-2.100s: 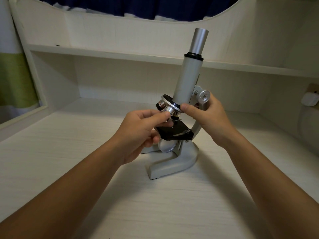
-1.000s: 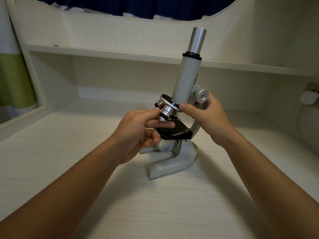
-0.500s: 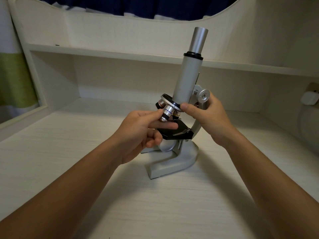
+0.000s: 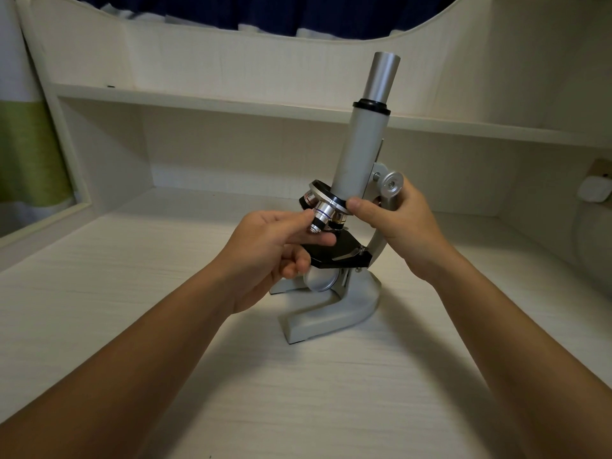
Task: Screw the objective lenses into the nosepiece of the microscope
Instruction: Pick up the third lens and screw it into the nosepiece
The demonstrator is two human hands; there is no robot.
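Note:
A grey microscope (image 4: 359, 150) stands on the white desk. Its silver nosepiece (image 4: 323, 194) sits at the tube's lower end, above the black stage (image 4: 341, 251). A silver objective lens (image 4: 320, 220) hangs from the nosepiece's front, tilted toward me. My left hand (image 4: 271, 253) pinches this lens between thumb and forefinger. Behind it a second, brass-toned lens (image 4: 338, 221) and a dark lens (image 4: 307, 199) at the far left are in the nosepiece. My right hand (image 4: 397, 223) grips the microscope's arm, thumb pressed against the nosepiece rim.
The desk (image 4: 99, 293) has a raised back wall and a shelf (image 4: 198, 104) above it. A white plug or adapter (image 4: 594, 190) sits on the right wall. A silver focus knob (image 4: 391, 184) juts out just above my right hand.
My left fingers have shifted around the front lens, first covering its top, now pinching its lower barrel. The right hand and microscope have stayed in place.

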